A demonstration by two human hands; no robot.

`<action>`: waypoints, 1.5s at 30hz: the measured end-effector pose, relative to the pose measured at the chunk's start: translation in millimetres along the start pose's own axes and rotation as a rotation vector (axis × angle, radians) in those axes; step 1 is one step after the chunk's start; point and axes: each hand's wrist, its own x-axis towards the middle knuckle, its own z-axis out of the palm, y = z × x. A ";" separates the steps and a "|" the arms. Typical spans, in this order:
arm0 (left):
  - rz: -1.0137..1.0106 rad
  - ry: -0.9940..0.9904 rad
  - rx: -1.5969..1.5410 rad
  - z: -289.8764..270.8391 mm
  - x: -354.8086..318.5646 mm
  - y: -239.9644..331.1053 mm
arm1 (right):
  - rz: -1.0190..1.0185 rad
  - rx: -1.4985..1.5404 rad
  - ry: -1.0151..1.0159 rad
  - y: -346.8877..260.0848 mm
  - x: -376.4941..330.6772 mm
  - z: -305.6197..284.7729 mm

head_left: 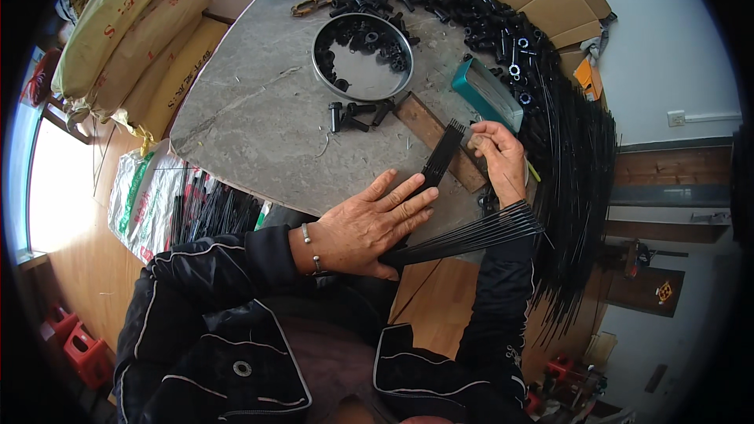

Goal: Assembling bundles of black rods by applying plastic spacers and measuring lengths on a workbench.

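- My left grip [365, 224] is lying palm down at the near edge of the grey table [251, 126], fingers extended and slightly parted, closing around nothing that I can make out.
- Under those fingers, a stack of narrow black strips [446, 145] is pointing away from me, its far end comb-like and crossing a wooden block [420, 116].
- From beside my left palm, a fan of thin black rods [471, 237] is spreading rightward across my right wrist; where the two bundles meet is hidden.
- My right grip [503, 161] is hovering just right of the stack's far end, thumb and fingers curling close together; I cannot tell whether it is pinching something small.
- Beyond, a round metal bowl [361, 71] is holding small black parts, and a teal box [471, 96] is standing near my right fingers.
- As I judge it, the stack is relying on flat pressure alone, so a lifting palm could let the strips skew.
- The fanned rods are crossing my right sleeve [496, 275], so a sudden pull of that arm could snag or bend them.
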 end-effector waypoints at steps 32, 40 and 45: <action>0.000 0.016 -0.012 -0.7 -1.9 -1.8 | -0.211 -0.517 0.107 -20.8 -9.6 12.5; 0.020 -0.011 -0.004 -1.1 -3.1 5.6 | -0.250 -0.541 0.389 -18.8 38.5 -18.7; 0.042 -0.008 0.035 1.9 -5.1 9.3 | 0.002 -0.689 0.200 -4.6 81.2 -23.2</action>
